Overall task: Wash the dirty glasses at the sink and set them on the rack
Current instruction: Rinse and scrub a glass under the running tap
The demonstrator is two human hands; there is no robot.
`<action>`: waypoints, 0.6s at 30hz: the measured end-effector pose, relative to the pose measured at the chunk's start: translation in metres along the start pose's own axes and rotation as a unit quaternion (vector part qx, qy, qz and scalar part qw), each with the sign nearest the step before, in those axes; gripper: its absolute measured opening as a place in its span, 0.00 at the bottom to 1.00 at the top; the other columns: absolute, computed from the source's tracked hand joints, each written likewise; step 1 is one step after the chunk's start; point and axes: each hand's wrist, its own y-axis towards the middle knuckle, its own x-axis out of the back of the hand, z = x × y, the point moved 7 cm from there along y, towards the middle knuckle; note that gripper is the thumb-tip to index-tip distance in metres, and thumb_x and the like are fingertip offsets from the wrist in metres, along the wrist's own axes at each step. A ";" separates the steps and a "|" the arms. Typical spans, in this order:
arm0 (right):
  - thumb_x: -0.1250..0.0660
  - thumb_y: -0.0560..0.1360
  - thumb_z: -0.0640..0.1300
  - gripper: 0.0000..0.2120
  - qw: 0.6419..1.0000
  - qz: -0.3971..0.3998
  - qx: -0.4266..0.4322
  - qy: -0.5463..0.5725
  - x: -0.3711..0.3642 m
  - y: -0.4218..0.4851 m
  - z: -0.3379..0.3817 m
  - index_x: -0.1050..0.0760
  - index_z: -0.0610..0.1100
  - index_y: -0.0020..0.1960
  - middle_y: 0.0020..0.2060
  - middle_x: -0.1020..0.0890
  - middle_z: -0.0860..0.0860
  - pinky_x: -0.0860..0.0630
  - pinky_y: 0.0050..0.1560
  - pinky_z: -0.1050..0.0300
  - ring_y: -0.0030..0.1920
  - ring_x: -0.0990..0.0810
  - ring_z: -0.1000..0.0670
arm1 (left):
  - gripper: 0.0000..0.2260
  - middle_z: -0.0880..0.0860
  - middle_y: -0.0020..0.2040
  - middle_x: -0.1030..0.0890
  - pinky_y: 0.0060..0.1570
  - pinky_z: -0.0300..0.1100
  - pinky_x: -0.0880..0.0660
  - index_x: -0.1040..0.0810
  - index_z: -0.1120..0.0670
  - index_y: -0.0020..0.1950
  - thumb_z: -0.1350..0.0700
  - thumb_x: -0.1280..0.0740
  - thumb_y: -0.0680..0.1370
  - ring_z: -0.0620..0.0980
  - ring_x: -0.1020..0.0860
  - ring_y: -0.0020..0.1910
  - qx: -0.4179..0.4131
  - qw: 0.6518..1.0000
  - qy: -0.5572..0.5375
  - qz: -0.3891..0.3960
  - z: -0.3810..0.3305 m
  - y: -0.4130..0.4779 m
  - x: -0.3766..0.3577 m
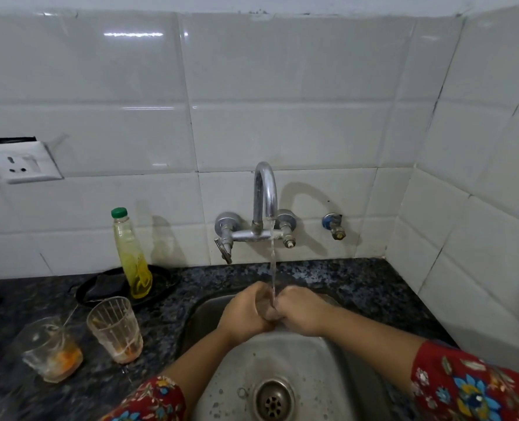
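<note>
Red floral sleeves (152,399) frame a steel sink (282,357) and its drain (273,401) as a person rinses a glass (266,308) under a thin stream of water (273,268) from the wall tap (264,196). The glass is clear and shows only as a pale sliver between the two hands, so little of its shape can be made out. The left hand (246,314) and right hand (300,311) meet over the far side of the basin, each grip curled closed round the glass from its own side, with the water falling between them. To the left, on the dark speckled bench (358,287), two more glasses stand upright just beside each other: a line-patterned glass (115,328) with orange dregs in its base, and a shorter glass (53,349) nearer the edge holding orange residue. Behind them a green-capped bottle (132,253) of yellow liquid stands on a black dish (164,278) against the white tiles.
</note>
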 end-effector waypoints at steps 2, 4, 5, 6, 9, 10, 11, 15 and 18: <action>0.37 0.69 0.34 0.11 0.991 0.013 -0.043 0.125 -0.001 0.003 -0.005 0.25 0.47 0.34 0.34 0.21 0.52 0.26 0.45 0.52 0.41 0.23 0.48 | 0.22 0.40 0.50 0.20 0.49 0.41 0.25 0.27 0.40 0.55 0.45 0.27 0.62 0.40 0.22 0.50 0.009 0.998 0.050 -0.045 -0.003 -0.003 0.007; 0.37 0.70 0.34 0.09 0.989 0.014 -0.032 0.142 0.006 0.000 -0.006 0.20 0.45 0.41 0.42 0.17 0.50 0.24 0.49 0.53 0.46 0.20 0.48 | 0.23 0.41 0.51 0.19 0.51 0.43 0.23 0.27 0.42 0.56 0.47 0.26 0.64 0.40 0.21 0.50 -0.002 1.000 0.026 -0.018 -0.003 -0.003 0.008; 0.36 0.71 0.35 0.09 0.996 0.011 -0.003 0.087 0.011 -0.001 -0.003 0.20 0.44 0.45 0.45 0.16 0.48 0.24 0.51 0.52 0.48 0.20 0.46 | 0.23 0.42 0.51 0.18 0.53 0.46 0.22 0.26 0.43 0.56 0.50 0.24 0.64 0.40 0.20 0.51 -0.013 1.000 -0.006 0.011 -0.003 -0.003 0.007; 0.35 0.71 0.34 0.08 0.999 -0.017 0.045 -0.008 0.015 -0.003 0.002 0.19 0.43 0.46 0.45 0.16 0.46 0.22 0.51 0.51 0.48 0.19 0.44 | 0.23 0.44 0.52 0.18 0.56 0.49 0.22 0.25 0.44 0.56 0.53 0.24 0.64 0.41 0.19 0.52 -0.018 0.999 -0.036 0.034 0.000 -0.002 0.005; 0.29 0.66 0.34 0.09 0.990 -0.055 0.086 -0.097 0.010 -0.003 0.003 0.18 0.44 0.43 0.42 0.15 0.47 0.20 0.50 0.53 0.46 0.18 0.45 | 0.23 0.45 0.51 0.16 0.56 0.52 0.22 0.23 0.42 0.54 0.53 0.24 0.62 0.43 0.18 0.53 -0.005 0.999 -0.032 0.035 0.008 0.000 0.001; 0.31 0.67 0.34 0.10 0.997 -0.021 0.051 -0.055 0.006 -0.001 0.003 0.19 0.47 0.43 0.42 0.16 0.49 0.21 0.51 0.52 0.47 0.19 0.46 | 0.23 0.44 0.51 0.17 0.55 0.50 0.22 0.24 0.41 0.54 0.50 0.25 0.61 0.43 0.19 0.52 0.008 1.000 -0.017 0.021 0.007 -0.002 0.001; 0.33 0.68 0.35 0.10 1.000 -0.005 0.020 0.001 0.006 0.000 0.003 0.20 0.49 0.40 0.39 0.17 0.52 0.22 0.51 0.49 0.45 0.20 0.48 | 0.23 0.43 0.50 0.17 0.53 0.46 0.22 0.26 0.40 0.54 0.47 0.27 0.61 0.42 0.19 0.51 0.014 1.000 0.020 -0.005 0.004 -0.004 0.002; 0.35 0.69 0.33 0.15 0.991 0.015 -0.021 0.128 0.003 0.006 -0.002 0.24 0.53 0.33 0.34 0.21 0.55 0.25 0.49 0.49 0.42 0.22 0.51 | 0.22 0.43 0.48 0.18 0.49 0.43 0.23 0.25 0.44 0.54 0.47 0.25 0.62 0.41 0.20 0.48 -0.003 1.000 -0.003 -0.026 -0.007 -0.007 0.011; 0.38 0.71 0.35 0.12 0.999 -0.011 -0.006 0.033 0.007 -0.001 -0.002 0.19 0.44 0.48 0.47 0.17 0.44 0.24 0.52 0.48 0.51 0.21 0.41 | 0.22 0.47 0.48 0.17 0.54 0.49 0.22 0.23 0.48 0.52 0.56 0.24 0.59 0.42 0.19 0.49 -0.022 0.998 -0.048 0.046 -0.005 -0.001 0.011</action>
